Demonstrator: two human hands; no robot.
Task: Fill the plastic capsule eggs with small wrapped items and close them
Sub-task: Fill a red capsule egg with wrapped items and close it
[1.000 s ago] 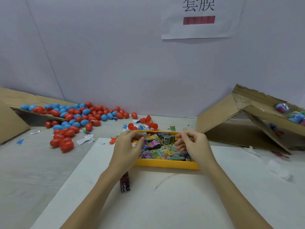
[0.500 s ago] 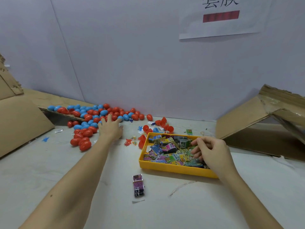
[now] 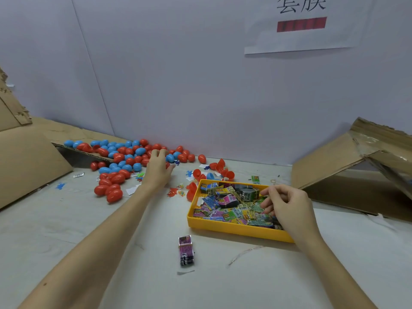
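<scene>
Head view: the left hand (image 3: 157, 169) reaches into the pile of red and blue eggs (image 3: 124, 160) at the surface's (image 3: 66, 230) far left, fingers spread over them, grip unclear. The right hand (image 3: 287, 207), fingers curled, pinches among wrapped items (image 3: 227, 206) in the yellow tray (image 3: 234, 230). One packet (image 3: 186, 250) lies just before the tray.

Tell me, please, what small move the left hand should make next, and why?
Probably curl the left hand round one closed egg from the egg pile. Its fingers are spread at the pile's edge and seem to hold nothing, while the right hand already has its fingers curled among the wrapped items in the yellow tray.
</scene>
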